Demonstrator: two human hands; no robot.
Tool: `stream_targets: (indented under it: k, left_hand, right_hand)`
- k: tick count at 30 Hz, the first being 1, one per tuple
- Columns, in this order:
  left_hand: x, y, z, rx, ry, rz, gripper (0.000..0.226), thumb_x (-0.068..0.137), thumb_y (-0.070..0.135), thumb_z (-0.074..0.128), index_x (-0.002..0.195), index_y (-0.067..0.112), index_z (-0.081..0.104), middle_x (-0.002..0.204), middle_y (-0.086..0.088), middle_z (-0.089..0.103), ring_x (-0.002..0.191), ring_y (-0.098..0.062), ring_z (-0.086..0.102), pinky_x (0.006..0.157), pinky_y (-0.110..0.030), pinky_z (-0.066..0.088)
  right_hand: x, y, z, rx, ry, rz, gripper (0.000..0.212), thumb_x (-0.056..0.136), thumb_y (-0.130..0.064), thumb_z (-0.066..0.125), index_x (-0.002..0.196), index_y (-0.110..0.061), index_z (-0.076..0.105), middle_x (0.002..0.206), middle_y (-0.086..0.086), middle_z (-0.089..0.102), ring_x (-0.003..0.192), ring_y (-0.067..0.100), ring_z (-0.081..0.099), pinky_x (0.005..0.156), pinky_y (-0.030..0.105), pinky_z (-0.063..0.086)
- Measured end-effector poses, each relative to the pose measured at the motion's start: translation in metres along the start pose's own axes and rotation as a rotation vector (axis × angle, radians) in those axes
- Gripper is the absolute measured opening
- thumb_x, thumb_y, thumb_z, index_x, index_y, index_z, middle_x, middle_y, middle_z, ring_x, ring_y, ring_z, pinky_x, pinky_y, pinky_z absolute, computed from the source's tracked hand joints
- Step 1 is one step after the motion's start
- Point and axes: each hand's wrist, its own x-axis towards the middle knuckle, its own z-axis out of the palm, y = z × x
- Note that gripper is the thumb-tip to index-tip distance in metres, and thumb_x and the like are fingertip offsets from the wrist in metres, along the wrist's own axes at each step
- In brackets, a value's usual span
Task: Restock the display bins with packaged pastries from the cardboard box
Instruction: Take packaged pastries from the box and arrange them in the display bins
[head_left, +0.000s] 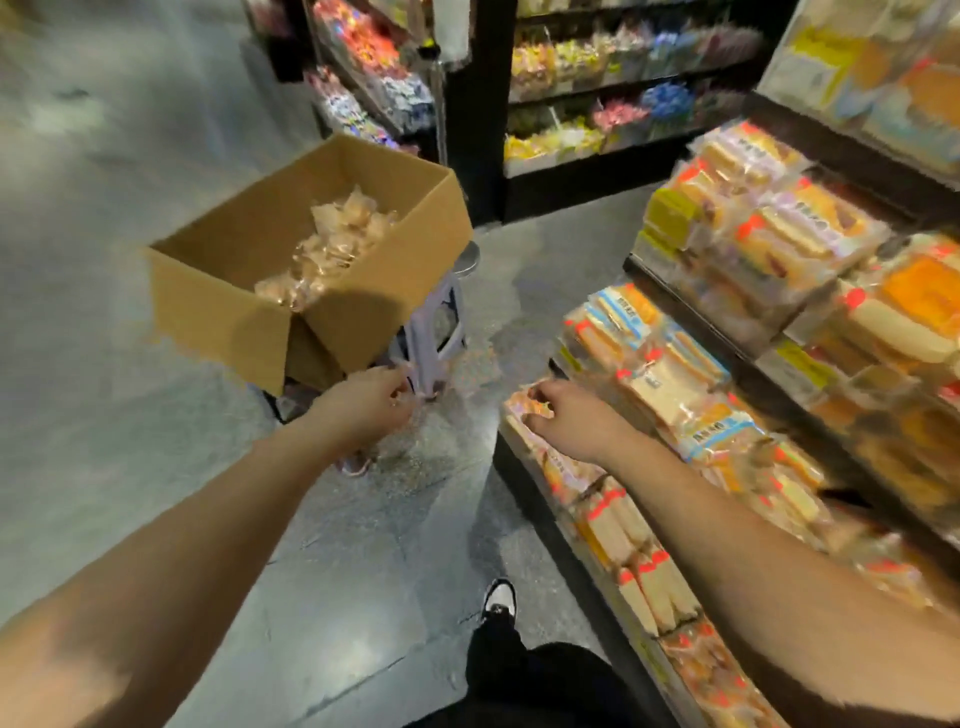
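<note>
brown cardboard box (332, 306) sat open on a pale plastic stool (434, 345) to the far left, holding a loose heap of clear-wrapped pastries (332, 249) against its right wall. the display bins (670, 415) ran along the right, stacked in tiers and packed with wrapped breads and cakes. the left hand (371, 402) reached out low, just below the near corner of the box, its fingers curled; blur made it impossible to tell whether it held anything. the right hand (563, 415) was over the far left end of the lowest bin, fingers bent down onto a wrapped pastry packet (524, 405) there, seeming to pinch it. the two hands were apart, with grey floor (363, 571) between them. a black-and-white shoe (498, 600) showed near the bottom, and sweet shelves (597, 104) stood far behind.
</note>
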Motion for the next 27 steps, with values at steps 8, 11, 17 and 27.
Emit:
stream_targets:
  k: [8, 11, 17, 27]
  left_hand:
    - [0.081, -0.1, -0.052, -0.004, 0.089, -0.114, 0.017, 0.096, 0.03, 0.056, 0.1, 0.014, 0.057, 0.097, -0.002, 0.056, 0.085, -0.019, 0.056, 0.067, -0.035, 0.045]
    - [0.124, -0.135, -0.078, -0.023, 0.108, -0.153, 0.01, 0.096, 0.032, 0.056, 0.099, 0.023, 0.052, 0.099, 0.001, 0.057, 0.078, -0.01, 0.05, 0.061, -0.027, 0.037]
    - [0.184, -0.204, -0.123, -0.104, 0.121, -0.242, 0.03, 0.098, 0.031, 0.055, 0.123, 0.016, 0.061, 0.118, 0.0, 0.062, 0.101, -0.017, 0.06, 0.087, -0.035, 0.051]
    - [0.298, -0.301, -0.144, -0.064, 0.033, -0.323, 0.029, 0.097, 0.027, 0.051, 0.123, 0.016, 0.058, 0.116, -0.003, 0.06, 0.091, -0.018, 0.058, 0.072, -0.032, 0.048]
  right_hand:
    - [0.163, -0.058, 0.011, -0.063, -0.105, -0.145, 0.04, 0.1, -0.036, 0.052, 0.133, -0.013, 0.052, 0.136, 0.012, 0.051, 0.122, 0.03, 0.051, 0.098, 0.039, 0.044]
    - [0.232, -0.081, 0.003, -0.042, -0.134, -0.157, 0.045, 0.101, -0.035, 0.051, 0.14, -0.013, 0.048, 0.143, 0.011, 0.047, 0.123, 0.028, 0.052, 0.096, 0.035, 0.044]
    - [0.339, -0.122, -0.014, -0.022, -0.09, -0.181, 0.042, 0.099, -0.028, 0.054, 0.138, -0.012, 0.051, 0.139, 0.009, 0.051, 0.118, 0.023, 0.055, 0.087, 0.026, 0.039]
    - [0.481, -0.184, -0.028, -0.164, -0.07, -0.119, 0.039, 0.098, -0.025, 0.047, 0.135, -0.016, 0.054, 0.135, 0.006, 0.051, 0.117, 0.024, 0.054, 0.091, 0.032, 0.046]
